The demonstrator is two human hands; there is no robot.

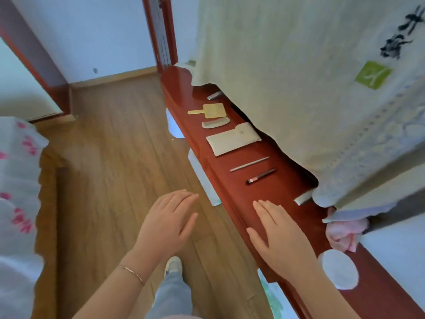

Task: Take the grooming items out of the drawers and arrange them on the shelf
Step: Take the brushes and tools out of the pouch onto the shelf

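A row of grooming items lies along the red wooden shelf (232, 203). From far to near: a yellow hand mirror (211, 110), a pale comb (215, 123), a white pouch (232, 139), a thin grey stick (249, 164), and a dark brush pen (261, 176). My right hand (279, 236) hovers flat over the shelf's near part with straight fingers and holds nothing. My left hand (167, 223) is spread open over the floor, left of the shelf, empty. The drawers under the shelf are hidden from this angle.
A cream cloth (299, 88) hangs over the furniture behind the shelf. A metal edge (303, 198) pokes out under it. A pink cloth (342, 233) and a white round pad (340, 269) sit near my right hand. Wooden floor (110, 157) lies on the left.
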